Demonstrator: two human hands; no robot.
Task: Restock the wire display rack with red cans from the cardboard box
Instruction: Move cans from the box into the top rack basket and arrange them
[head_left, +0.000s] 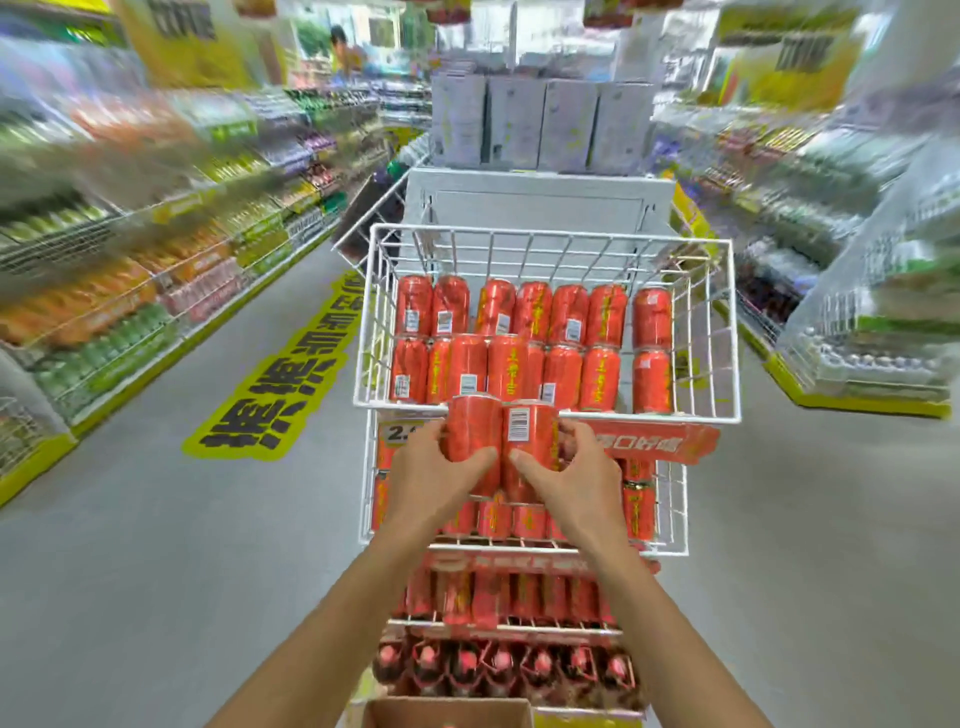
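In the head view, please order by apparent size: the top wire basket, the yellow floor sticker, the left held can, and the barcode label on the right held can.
1. top wire basket
2. yellow floor sticker
3. left held can (nearness enlarges it)
4. barcode label on the right held can

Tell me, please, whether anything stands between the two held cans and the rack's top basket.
The basket's front rim crosses behind the left can, gripped by the left hand, and the right can, gripped by the right hand; stocked cans crowd the space beyond it.
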